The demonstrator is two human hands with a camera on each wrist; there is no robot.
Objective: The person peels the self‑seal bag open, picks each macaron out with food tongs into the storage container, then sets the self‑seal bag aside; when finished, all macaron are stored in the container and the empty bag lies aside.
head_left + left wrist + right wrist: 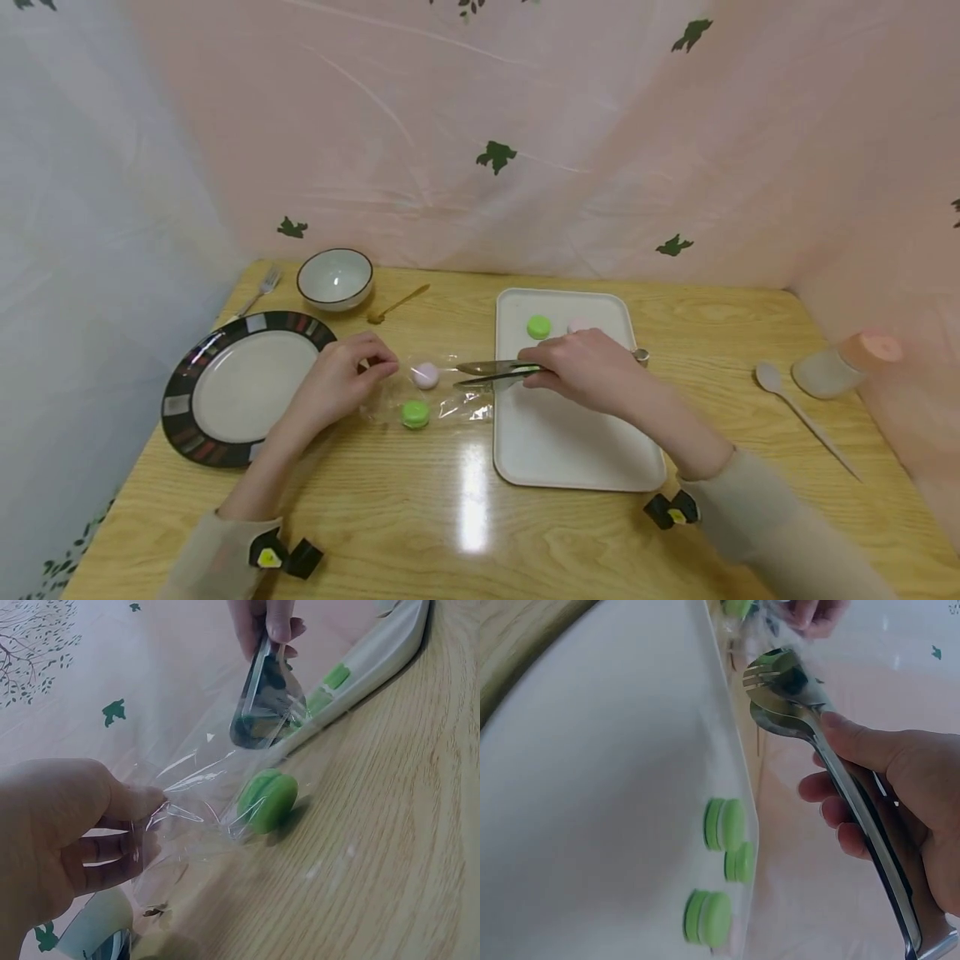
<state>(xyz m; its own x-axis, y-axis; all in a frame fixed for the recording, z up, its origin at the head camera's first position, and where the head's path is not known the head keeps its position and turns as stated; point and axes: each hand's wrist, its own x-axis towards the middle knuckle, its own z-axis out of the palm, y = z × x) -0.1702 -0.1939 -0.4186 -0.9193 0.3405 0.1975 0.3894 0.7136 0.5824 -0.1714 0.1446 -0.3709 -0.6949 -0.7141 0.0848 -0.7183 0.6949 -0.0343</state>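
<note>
My left hand pinches the edge of a clear plastic bag between thumb and fingertips. A lilac macaron and a green macaron show through the film or at its edge; they look to be inside the bag. My right hand grips metal serving tongs, one head forked and the other spoon-shaped. Their heads point left, at the bag's right end, and no macaron shows between them. Beneath the right hand lies a white tray, where several green macarons and a pale pink one sit.
At the left are a dark-rimmed plate, a fork and a white bowl. A small golden spoon lies beside the bowl. On the right are a pale spoon and a jar with a pink lid. Cloth hangs around the table.
</note>
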